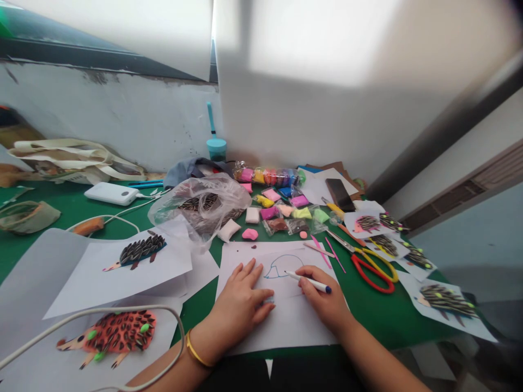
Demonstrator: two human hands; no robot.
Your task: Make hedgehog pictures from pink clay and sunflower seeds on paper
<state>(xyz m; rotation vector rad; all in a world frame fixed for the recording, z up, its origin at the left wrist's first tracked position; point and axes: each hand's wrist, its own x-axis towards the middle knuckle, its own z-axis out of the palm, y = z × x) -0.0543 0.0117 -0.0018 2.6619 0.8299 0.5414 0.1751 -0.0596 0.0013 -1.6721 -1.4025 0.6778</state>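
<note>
My right hand (324,299) grips a white marker pen (312,281) with a blue end, its tip at a blue outline drawing (281,267). The outline has a pointed snout at left and a rounded back, on a white sheet of paper (294,326). On the same sheet my left hand (243,296) lies flat with its fingers spread, left of the drawing. A small pale blue piece (268,299) shows by its thumb; what it is I cannot make out.
Scissors (368,261) and pink clay tools (322,251) lie at right. Clay packets (281,212) and a bag of seeds (200,207) stand behind. Seed-covered hedgehog pictures (143,247) flank the sheet. A white cable (122,309) crosses at left; a phone (340,194) lies farther back.
</note>
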